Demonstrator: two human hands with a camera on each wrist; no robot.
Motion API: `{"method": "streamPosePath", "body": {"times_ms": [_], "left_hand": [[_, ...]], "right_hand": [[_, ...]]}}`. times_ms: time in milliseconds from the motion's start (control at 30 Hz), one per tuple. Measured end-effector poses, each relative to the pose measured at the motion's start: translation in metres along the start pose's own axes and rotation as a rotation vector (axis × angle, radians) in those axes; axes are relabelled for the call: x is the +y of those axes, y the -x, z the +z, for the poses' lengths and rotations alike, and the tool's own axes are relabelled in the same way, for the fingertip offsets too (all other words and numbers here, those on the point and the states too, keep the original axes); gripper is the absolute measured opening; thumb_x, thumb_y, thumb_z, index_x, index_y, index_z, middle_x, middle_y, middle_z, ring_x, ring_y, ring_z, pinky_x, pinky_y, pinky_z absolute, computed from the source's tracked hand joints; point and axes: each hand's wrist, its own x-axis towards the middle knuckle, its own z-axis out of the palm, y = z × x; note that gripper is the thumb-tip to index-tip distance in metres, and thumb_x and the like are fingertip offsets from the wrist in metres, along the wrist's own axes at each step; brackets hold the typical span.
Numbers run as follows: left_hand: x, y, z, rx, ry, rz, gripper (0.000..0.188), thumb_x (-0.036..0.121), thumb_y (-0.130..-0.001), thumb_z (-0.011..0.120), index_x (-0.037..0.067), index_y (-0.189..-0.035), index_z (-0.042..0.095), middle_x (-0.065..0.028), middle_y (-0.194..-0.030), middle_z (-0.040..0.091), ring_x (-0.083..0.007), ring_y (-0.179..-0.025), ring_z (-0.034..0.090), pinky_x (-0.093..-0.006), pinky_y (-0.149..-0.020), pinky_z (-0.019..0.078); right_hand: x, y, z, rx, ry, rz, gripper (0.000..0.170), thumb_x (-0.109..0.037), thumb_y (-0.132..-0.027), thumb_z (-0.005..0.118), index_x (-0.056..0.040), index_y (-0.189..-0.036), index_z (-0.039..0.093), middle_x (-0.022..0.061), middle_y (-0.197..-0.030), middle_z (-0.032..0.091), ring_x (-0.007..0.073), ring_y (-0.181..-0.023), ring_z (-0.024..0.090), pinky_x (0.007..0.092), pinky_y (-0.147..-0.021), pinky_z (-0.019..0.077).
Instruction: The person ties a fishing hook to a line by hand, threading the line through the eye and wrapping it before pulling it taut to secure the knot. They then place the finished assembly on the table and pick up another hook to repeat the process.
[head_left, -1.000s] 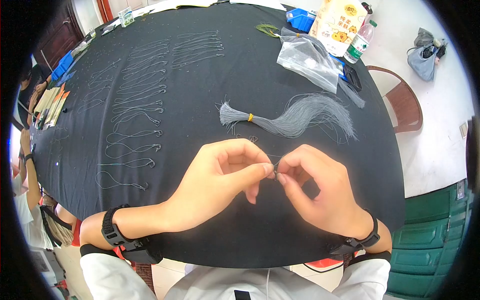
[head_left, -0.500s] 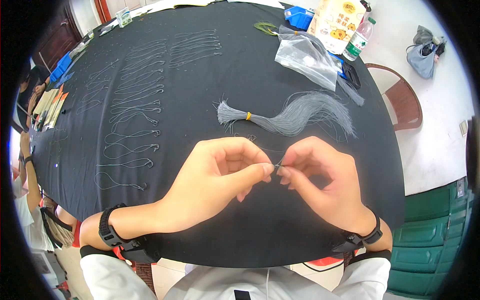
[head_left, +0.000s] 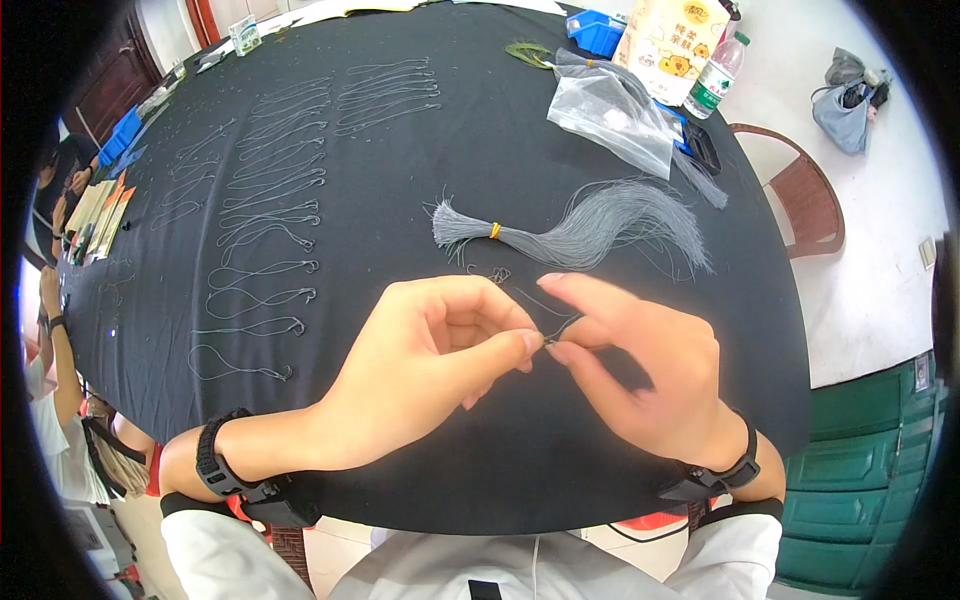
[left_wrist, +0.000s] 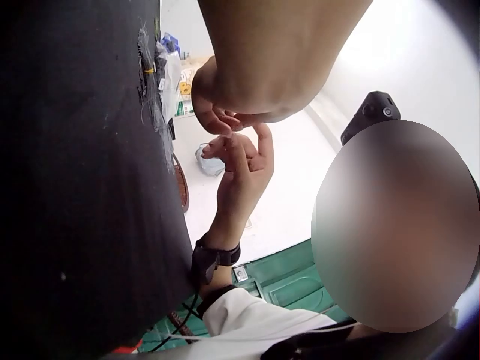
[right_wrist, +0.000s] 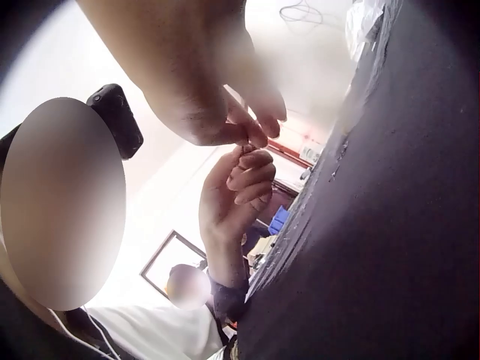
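Observation:
Close over the table, my left hand (head_left: 430,375) pinches a small fish hook between thumb and forefinger; the fingertips hide most of it. My right hand (head_left: 650,370) meets it tip to tip, its thumb and a bent finger pinching a grey fishing line (head_left: 572,322) while the forefinger stands raised. That line loops out behind the fingertips. Both hands (right_wrist: 236,191) also meet in the wrist views. Just beyond lies a little pile of hooks (head_left: 497,274), and behind it a bundle of grey line (head_left: 545,245) tied with a yellow band.
Looped lines with hooks (head_left: 265,325) lie in columns on the left of the black-covered table (head_left: 450,490). A clear plastic bag (head_left: 610,120), a tissue pack (head_left: 675,50), a bottle (head_left: 715,75) and a blue bin (head_left: 597,35) stand back right. Another person's arm (head_left: 60,330) shows at left.
My right hand has turned slightly and its forefinger has lifted away from the thumb. The line now shows as a wider loop. My left hand has barely shifted.

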Motion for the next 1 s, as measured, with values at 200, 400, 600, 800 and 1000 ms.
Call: {"method": "streamPosePath", "body": {"times_ms": [200, 400, 600, 800, 1000], "left_hand": [[-0.001, 0.0, 0.003, 0.039, -0.081, 0.077, 0.008, 0.004, -0.088, 0.062, -0.003, -0.092, 0.062, -0.0069, -0.08, 0.065, -0.0049, -0.059, 0.054, -0.0184, -0.05, 0.0408], [0.001, 0.001, 0.001, 0.019, -0.021, 0.007, 0.007, 0.004, -0.088, 0.063, -0.003, -0.09, 0.062, -0.007, -0.079, 0.065, -0.0052, -0.058, 0.053, -0.0188, -0.05, 0.0403], [0.003, 0.0, 0.0, -0.005, -0.021, 0.007, 0.007, 0.004, -0.087, 0.063, -0.003, -0.089, 0.062, -0.0077, -0.079, 0.065, -0.0057, -0.058, 0.053, -0.0193, -0.05, 0.04], [0.006, 0.0, 0.0, -0.011, -0.032, -0.002, 0.007, 0.004, -0.087, 0.064, -0.003, -0.089, 0.063, -0.0076, -0.079, 0.066, -0.0055, -0.057, 0.052, -0.0193, -0.05, 0.0392], [0.007, -0.001, 0.002, 0.001, -0.042, -0.049, 0.01, 0.004, -0.087, 0.064, -0.004, -0.094, 0.063, -0.0064, -0.079, 0.065, -0.0043, -0.056, 0.05, -0.0187, -0.05, 0.0381]], "right_hand": [[0.011, 0.002, 0.001, -0.008, 0.217, -0.259, 0.029, -0.003, -0.065, 0.071, -0.0026, -0.094, 0.067, 0.0039, -0.076, 0.065, 0.0166, -0.061, 0.061, 0.0274, -0.049, 0.0479], [0.01, 0.001, 0.0, 0.015, 0.313, -0.343, 0.028, -0.009, -0.062, 0.07, -0.0029, -0.089, 0.067, 0.0026, -0.077, 0.064, 0.0151, -0.064, 0.06, 0.0267, -0.051, 0.0483], [0.01, 0.001, 0.0, 0.038, 0.316, -0.355, 0.026, -0.01, -0.062, 0.07, -0.0034, -0.087, 0.067, 0.0024, -0.076, 0.064, 0.016, -0.065, 0.06, 0.0274, -0.057, 0.0508], [0.011, 0.001, 0.0, 0.062, 0.306, -0.366, 0.023, -0.009, -0.062, 0.071, -0.0045, -0.085, 0.068, 0.0019, -0.075, 0.063, 0.0163, -0.064, 0.06, 0.0279, -0.059, 0.0519], [0.013, 0.001, 0.002, 0.08, 0.294, -0.362, 0.024, -0.008, -0.061, 0.072, -0.0045, -0.084, 0.067, 0.0016, -0.074, 0.063, 0.0161, -0.063, 0.06, 0.0281, -0.058, 0.0513]]}}
